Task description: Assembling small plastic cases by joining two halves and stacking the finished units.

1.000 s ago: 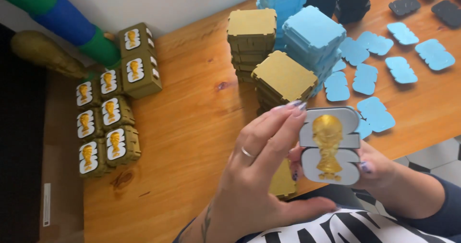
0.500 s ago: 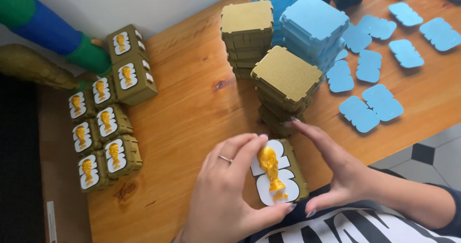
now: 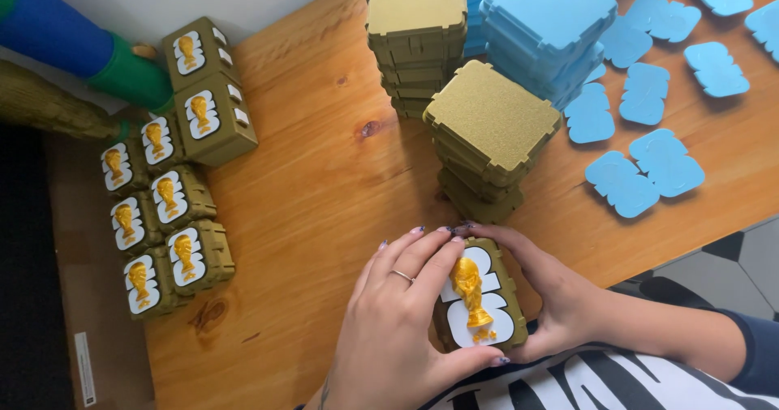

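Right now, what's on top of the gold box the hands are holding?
On the gold box sits a white plate with a golden trophy figure. The left hand covers the plate's left part; the right hand hides the box's right side.

A single head-worn view is given, taken from above and aimed steeply down at the wooden table point(image 3: 324, 215), close over its near edge. The frame is tilted, so that the table edge is seen running diagonally. No second view is provided, so no part of the scene is shared.
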